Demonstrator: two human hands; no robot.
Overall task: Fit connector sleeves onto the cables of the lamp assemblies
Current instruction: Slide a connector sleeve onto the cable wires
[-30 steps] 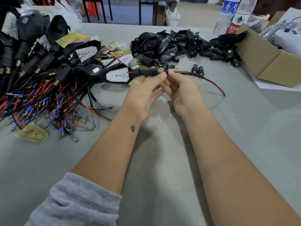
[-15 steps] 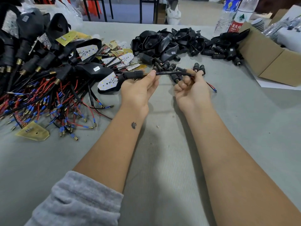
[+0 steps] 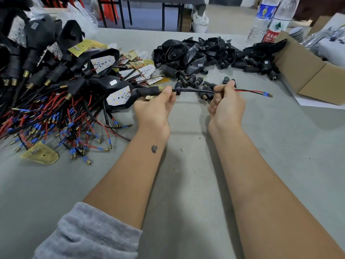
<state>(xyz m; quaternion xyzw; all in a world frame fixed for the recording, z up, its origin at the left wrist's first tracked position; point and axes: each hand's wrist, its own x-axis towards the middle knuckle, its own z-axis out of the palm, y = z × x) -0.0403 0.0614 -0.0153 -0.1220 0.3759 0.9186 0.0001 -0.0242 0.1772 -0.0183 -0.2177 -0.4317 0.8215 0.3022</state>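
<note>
Grey surface (image 3: 280, 165), carrying all stock listed below.

Finished lamp assemblies (image 3: 37, 81), lying heaped at the left, red and black leads with blue-collared gold terminals trailing toward the viewer.

Cardboard box (image 3: 308, 71), sitting open at the far right edge.

Empty black lamp housings (image 3: 196, 53), lying piled at far centre.

Two water bottles (image 3: 268, 21), standing upright behind the housings, beside the box.

Left hand (image 3: 155, 109), hovering above the surface at centre; its fingers (image 3: 166, 92) are curling round and gripping the connector sleeve (image 3: 149, 91), which is sitting on the cable right against the lamp end.

Right hand (image 3: 226, 107), held level with the left and a little apart; its fingers are closing in a fist round the cable (image 3: 194, 90), gripping it where the black jacket ends (red and black leads are sticking out to the right, ending in a blue-and-gold terminal).

Lamp assembly in work (image 3: 119, 94), its white LED board facing up, hanging just left of the left hand against the heap.

Loose connector sleeves (image 3: 190, 80), lying scattered beyond the hands, some hidden behind the right hand.
</note>
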